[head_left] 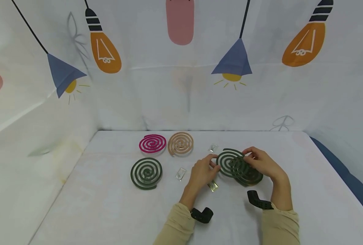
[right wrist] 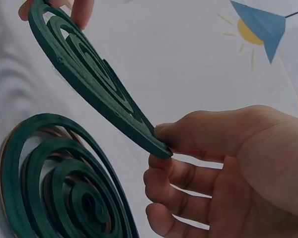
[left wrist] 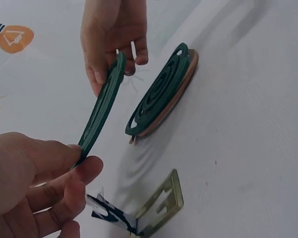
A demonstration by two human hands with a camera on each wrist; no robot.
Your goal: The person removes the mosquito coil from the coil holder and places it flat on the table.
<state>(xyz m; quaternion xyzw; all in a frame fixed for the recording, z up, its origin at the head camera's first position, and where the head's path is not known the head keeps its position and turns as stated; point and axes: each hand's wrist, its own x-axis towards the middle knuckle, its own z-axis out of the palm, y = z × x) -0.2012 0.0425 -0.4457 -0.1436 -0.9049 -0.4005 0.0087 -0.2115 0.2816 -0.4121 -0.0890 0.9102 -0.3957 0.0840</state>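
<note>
A green mosquito coil [head_left: 225, 165] is held up between both hands, tilted above the table. My left hand [head_left: 202, 172] pinches its left edge between thumb and fingers. At the opposite edge, my right hand [head_left: 263, 164] grips it with thumb and forefinger, clearly seen in the right wrist view. Below lies another green coil [right wrist: 35, 163], stacked on a brown coil [left wrist: 192, 67]; the held coil partly hides this stack in the head view. A gold-coloured metal coil stand [left wrist: 176, 198] with a raised piece sits under the left hand, partly covered by it in the head view.
Left on the white table [head_left: 101, 204] lie a pink coil [head_left: 152, 143], a tan coil [head_left: 180, 143] and a single green coil [head_left: 146, 173]. Two small metal stands, one near the middle [head_left: 180, 174] and one farther back [head_left: 213, 148], lie close to the hands.
</note>
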